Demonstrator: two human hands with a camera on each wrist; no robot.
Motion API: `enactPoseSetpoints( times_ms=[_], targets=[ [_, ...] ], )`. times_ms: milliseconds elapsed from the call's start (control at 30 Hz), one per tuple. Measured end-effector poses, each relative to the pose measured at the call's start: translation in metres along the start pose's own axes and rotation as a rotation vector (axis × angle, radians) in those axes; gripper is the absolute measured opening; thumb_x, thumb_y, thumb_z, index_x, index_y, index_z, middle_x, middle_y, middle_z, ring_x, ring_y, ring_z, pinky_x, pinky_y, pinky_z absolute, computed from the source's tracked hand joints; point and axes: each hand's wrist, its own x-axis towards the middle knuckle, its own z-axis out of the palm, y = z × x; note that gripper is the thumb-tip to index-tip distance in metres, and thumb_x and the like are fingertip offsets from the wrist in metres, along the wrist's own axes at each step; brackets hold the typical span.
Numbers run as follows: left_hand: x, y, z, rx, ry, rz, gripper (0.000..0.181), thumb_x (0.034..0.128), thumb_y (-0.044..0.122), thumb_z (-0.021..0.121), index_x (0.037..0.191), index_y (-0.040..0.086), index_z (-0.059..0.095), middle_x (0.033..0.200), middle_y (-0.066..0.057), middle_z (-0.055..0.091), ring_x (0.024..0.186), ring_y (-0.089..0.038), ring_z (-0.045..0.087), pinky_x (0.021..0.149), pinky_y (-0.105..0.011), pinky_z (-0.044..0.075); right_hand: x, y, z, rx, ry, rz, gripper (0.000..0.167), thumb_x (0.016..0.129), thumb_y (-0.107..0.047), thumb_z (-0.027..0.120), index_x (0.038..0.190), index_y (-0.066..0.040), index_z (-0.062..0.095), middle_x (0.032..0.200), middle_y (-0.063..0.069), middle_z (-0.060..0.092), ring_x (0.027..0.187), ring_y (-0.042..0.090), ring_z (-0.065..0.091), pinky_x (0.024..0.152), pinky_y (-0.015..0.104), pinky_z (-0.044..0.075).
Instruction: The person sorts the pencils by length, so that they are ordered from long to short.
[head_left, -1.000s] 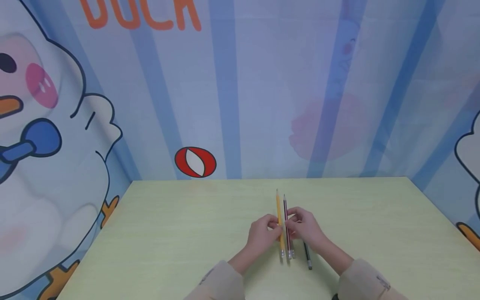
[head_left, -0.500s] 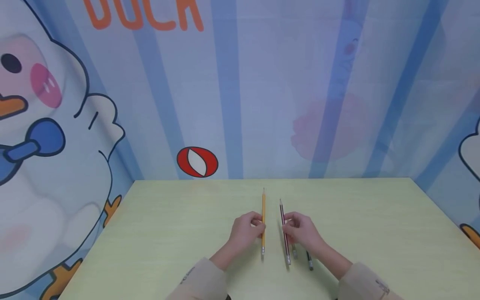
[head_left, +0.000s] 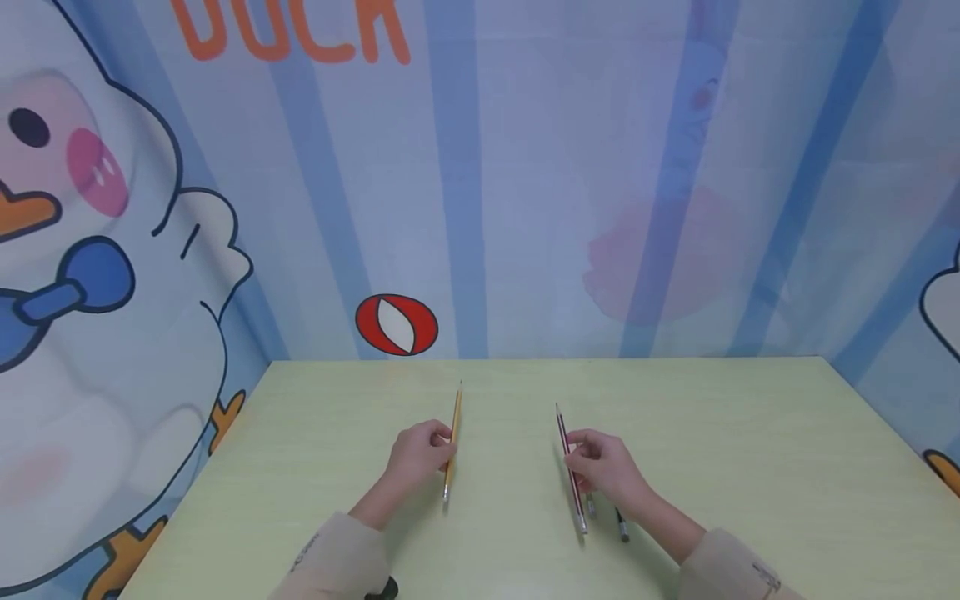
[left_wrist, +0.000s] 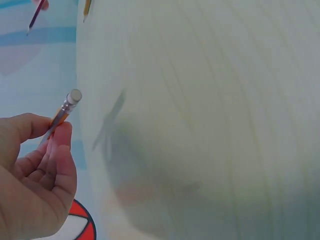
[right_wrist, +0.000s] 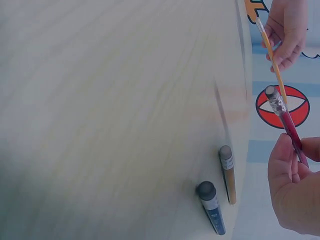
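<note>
My left hand (head_left: 420, 454) pinches a yellow pencil (head_left: 457, 412) between thumb and fingers, its point facing away from me. In the left wrist view its white eraser end (left_wrist: 74, 96) rises out of the fingers, above the tabletop. A dark red striped pencil (head_left: 578, 500) is pinched in my right hand (head_left: 606, 465), eraser end toward me. Beneath that hand two more pencils lie on the table: a tan one (right_wrist: 229, 185) and a dark blue one (right_wrist: 214, 217). In the head view the hand and wrist hide most of both.
The pale yellow-green table (head_left: 337, 417) reaches back to a blue-striped cloth backdrop (head_left: 525, 208). Printed duck figures (head_left: 150, 333) cover the side cloths. A small black object (head_left: 384, 588) shows by the left sleeve.
My left hand has carried the yellow pencil leftward, away from the other pencils. The right hand stays about where it was, its dark red pencil now tilted more, eraser end swung slightly right.
</note>
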Motion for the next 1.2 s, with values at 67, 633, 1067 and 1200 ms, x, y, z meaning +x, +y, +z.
enactPoseSetpoints(
  times_ms=[67,633,1067,1200],
  targets=[
    [0.0,-0.009,-0.005,0.028,0.016,-0.006,0.017,0.0795,0.01,0.059,0.094,0.001,0.059,0.07,-0.003,0.062,0.054,-0.009,0.058,0.054,-0.022,0.043,0.0,0.0,0.0,0.0,-0.002,-0.001,0.033,0.082,-0.002,0.054,0.113,0.006,0.051,0.076,0.009,0.056,0.057,0.013,0.051,0.053,0.026,0.048],
    [-0.009,-0.052,-0.03,0.239,0.117,-0.055,0.019,0.0693,0.011,0.06,0.086,0.004,0.062,0.075,-0.002,0.065,0.065,-0.012,0.057,0.057,-0.026,0.041,-0.002,0.003,-0.002,0.019,-0.044,-0.033,0.034,0.082,-0.001,0.054,0.114,0.01,0.049,0.072,0.004,0.054,0.055,0.011,0.049,0.05,0.024,0.046],
    [-0.009,-0.057,-0.032,0.21,0.08,-0.088,0.018,0.0707,0.012,0.061,0.087,0.004,0.061,0.07,-0.001,0.063,0.059,-0.01,0.052,0.053,-0.023,0.036,-0.001,0.006,-0.002,0.0,-0.026,-0.009,0.034,0.081,0.0,0.055,0.113,0.008,0.05,0.074,0.005,0.053,0.056,0.012,0.049,0.05,0.025,0.046],
    [-0.008,-0.06,-0.033,0.142,0.053,-0.118,0.02,0.0732,0.013,0.06,0.091,0.003,0.06,0.07,-0.001,0.064,0.058,-0.009,0.055,0.054,-0.023,0.039,0.0,0.005,0.0,0.0,-0.034,-0.01,0.034,0.081,-0.001,0.055,0.113,0.008,0.05,0.075,0.007,0.055,0.055,0.012,0.05,0.05,0.026,0.047]
  ],
)
